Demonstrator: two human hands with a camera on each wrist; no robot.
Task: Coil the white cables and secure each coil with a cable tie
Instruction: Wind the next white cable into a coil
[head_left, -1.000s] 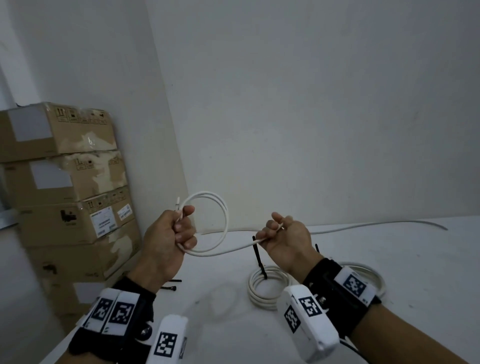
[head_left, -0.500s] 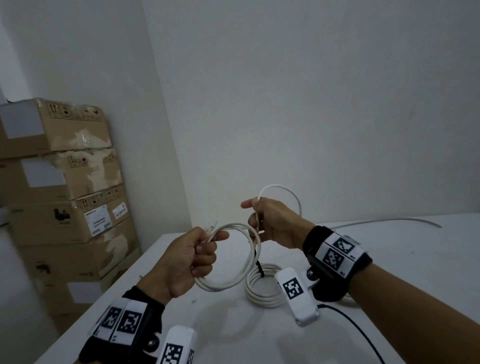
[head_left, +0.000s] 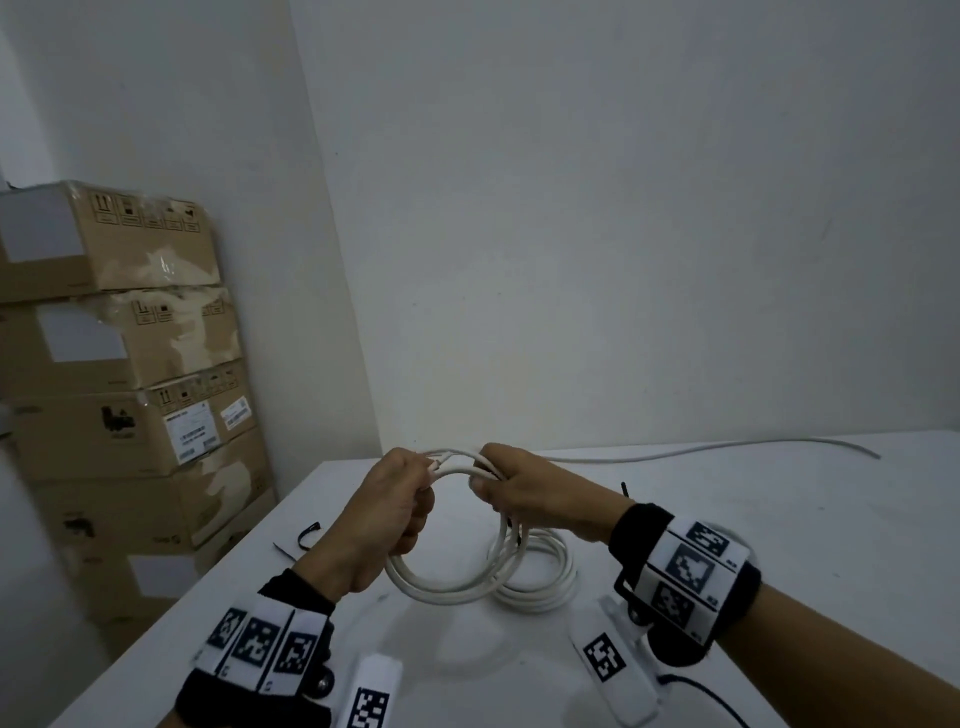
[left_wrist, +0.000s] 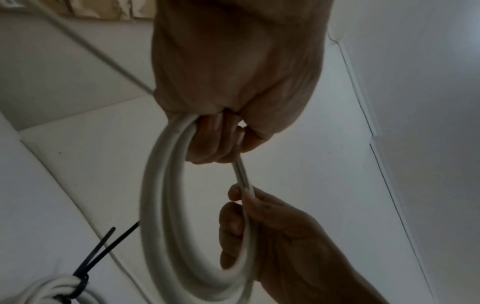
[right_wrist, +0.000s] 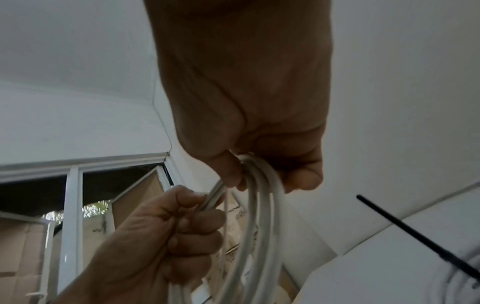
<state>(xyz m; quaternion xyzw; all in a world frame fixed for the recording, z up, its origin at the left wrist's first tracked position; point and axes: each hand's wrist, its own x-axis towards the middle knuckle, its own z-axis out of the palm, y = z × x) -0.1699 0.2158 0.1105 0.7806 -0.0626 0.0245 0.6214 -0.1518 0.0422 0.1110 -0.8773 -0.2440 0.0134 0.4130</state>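
My left hand (head_left: 402, 499) grips the top of a small coil of white cable (head_left: 447, 584) that hangs above the white table (head_left: 779, 545). Close on its right, my right hand (head_left: 506, 486) grips the same coil; both have their fingers curled round the strands. The cable end pokes out between the hands. From the left wrist, the coil (left_wrist: 158, 205) hangs from my left hand (left_wrist: 218, 142), with the right hand (left_wrist: 249, 226) on its far side. The cable's loose tail (head_left: 727, 446) trails right along the table's back. A second coil (head_left: 550, 582), bound with a black cable tie (left_wrist: 100, 248), lies underneath.
Loose black cable ties (head_left: 306, 535) lie near the table's left edge. A stack of cardboard boxes (head_left: 119, 364) stands to the left against the wall. A white wall rises just behind the table. Bare tabletop spreads to the right.
My right hand swung a new loop over and down to the left hand, so both now hold the coil together. The coil has gained a turn and dropped lower.
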